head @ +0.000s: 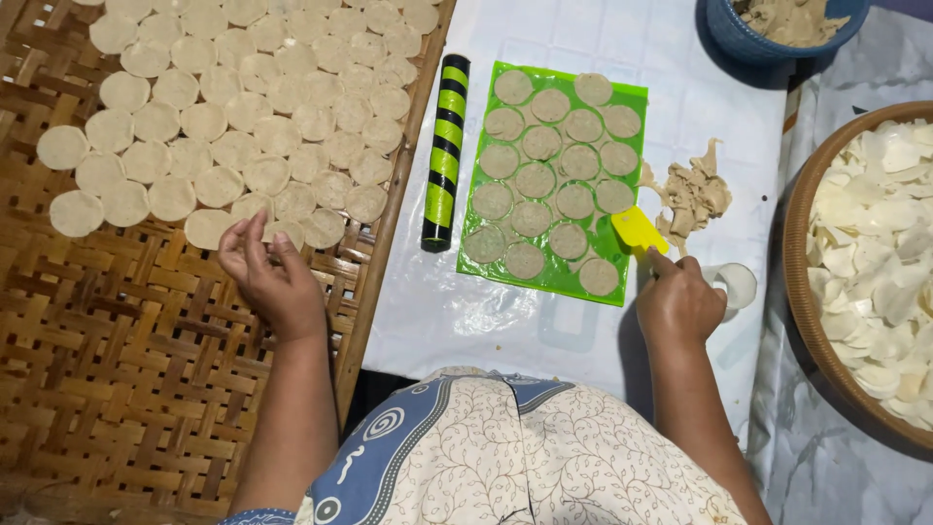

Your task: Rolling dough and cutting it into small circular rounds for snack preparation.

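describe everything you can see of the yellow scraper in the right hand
The yellow scraper is a small, flat, roughly square blade, plastic by its look, bright and smooth. The right hand grips its lower end, so any handle is hidden. It is tilted, its blade pointing up-left onto the right edge of the green mat, among the dough discs, beside the dough scraps.

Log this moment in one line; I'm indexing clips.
left hand: placing dough disc on woven tray | right hand: holding yellow scraper
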